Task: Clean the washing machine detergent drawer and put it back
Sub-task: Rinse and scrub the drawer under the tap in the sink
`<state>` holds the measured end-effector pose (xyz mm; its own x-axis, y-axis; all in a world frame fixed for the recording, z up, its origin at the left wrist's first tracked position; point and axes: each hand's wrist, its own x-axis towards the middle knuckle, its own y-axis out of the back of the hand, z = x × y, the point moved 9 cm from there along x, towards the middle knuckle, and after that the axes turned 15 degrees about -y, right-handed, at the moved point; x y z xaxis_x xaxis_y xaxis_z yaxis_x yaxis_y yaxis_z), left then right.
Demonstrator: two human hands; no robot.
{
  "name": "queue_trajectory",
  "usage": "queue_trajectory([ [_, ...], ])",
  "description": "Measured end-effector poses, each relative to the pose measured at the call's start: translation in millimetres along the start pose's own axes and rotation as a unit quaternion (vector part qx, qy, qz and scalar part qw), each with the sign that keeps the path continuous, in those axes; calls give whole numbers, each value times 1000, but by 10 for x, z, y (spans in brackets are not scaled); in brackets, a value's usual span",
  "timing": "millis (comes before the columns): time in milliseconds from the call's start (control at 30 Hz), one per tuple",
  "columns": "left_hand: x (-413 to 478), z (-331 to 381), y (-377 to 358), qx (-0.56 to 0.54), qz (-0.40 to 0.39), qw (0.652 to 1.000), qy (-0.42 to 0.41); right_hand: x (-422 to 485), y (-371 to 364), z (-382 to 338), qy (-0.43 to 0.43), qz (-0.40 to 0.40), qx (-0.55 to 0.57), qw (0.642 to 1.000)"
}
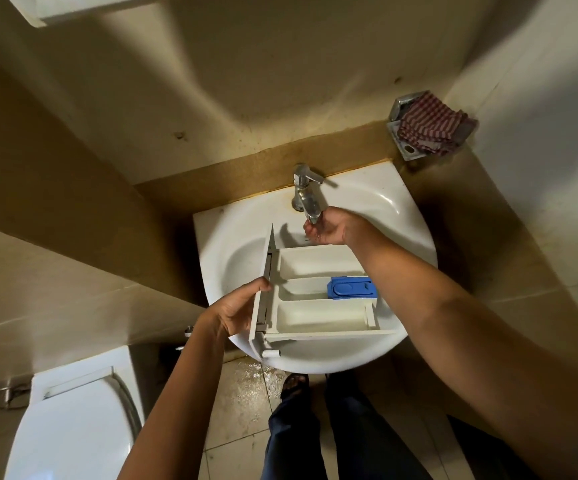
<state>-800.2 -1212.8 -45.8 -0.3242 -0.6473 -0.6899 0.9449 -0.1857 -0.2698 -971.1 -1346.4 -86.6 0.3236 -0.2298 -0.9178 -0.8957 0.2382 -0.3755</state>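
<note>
The drawer (318, 299) is white plastic with three long compartments side by side. The middle one holds a blue insert (351, 287) at its right end. The drawer lies level over the sink (401, 209), open side up, its front panel to the left and standing tilted.
</note>
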Motion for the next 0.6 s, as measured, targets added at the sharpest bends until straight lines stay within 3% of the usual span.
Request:
queue_trajectory([
  [500,8,-65,-35,39,-8,999,7,-456,78,195,-58,-13,-155,986],
  [600,-2,-65,-24,43,-1,999,2,-664,-56,441,-28,-8,-228,973],
])
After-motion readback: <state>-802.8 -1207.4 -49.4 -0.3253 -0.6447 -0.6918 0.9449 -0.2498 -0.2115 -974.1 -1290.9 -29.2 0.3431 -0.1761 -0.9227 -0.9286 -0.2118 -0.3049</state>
